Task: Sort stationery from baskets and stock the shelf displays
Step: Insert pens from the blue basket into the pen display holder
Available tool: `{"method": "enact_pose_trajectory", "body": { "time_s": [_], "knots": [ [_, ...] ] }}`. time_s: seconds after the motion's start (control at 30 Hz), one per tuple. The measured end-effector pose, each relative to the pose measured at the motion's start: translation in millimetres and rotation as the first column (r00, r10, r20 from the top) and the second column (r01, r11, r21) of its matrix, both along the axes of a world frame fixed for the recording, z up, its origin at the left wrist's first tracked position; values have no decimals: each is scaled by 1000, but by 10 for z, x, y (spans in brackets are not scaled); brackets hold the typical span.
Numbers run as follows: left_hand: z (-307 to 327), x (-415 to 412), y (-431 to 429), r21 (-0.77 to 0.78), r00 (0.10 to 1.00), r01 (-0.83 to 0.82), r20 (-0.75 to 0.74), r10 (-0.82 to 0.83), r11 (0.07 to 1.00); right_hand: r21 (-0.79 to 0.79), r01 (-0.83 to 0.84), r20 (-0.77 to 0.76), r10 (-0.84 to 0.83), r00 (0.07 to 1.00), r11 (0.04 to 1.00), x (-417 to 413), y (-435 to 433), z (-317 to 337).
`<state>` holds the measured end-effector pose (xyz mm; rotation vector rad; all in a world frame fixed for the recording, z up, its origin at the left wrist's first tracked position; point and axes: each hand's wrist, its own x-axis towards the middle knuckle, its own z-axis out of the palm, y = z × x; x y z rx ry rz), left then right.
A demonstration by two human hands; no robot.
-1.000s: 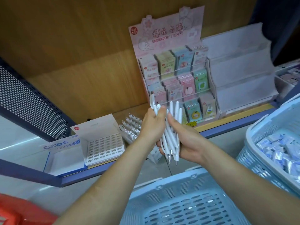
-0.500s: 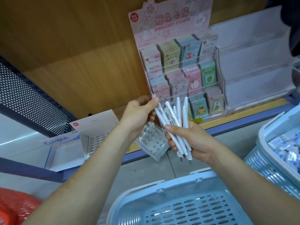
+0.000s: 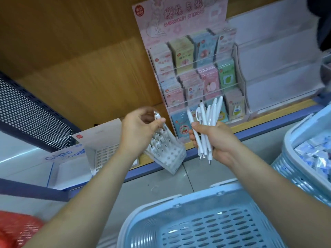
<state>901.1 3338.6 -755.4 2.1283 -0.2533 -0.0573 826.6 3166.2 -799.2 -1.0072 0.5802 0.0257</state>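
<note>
My right hand grips a bundle of white pens, tips pointing down, in front of the shelf edge. My left hand pinches a single white pen just above a clear pen holder with a grid of holes, which stands tilted at the shelf's front edge. A few pens stand in the holder's back rows.
A pink embroidery-sticker display stands on the wooden shelf behind the hands. A white slotted display box and a Campus tray sit to the left. An empty blue basket is below, another with packets at the right, a red basket at bottom left.
My left hand has drawn one pen out of the bundle and moved left and down towards the clear holder. My right hand has stayed put with the remaining pens.
</note>
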Motion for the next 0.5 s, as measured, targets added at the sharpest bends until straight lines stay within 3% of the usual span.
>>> {"method": "enact_pose_trajectory", "body": {
  "time_s": [0.3, 0.5],
  "knots": [
    [-378, -62, -65, 301, 983, 119, 102, -156, 946, 54, -19, -5, 20, 1000, 998, 4, 30, -35],
    [-381, -59, -56, 357, 969, 151, 131, -210, 922, 52, -16, -15, 17, 1000, 999, -2, 21, -48]
  ]
}}
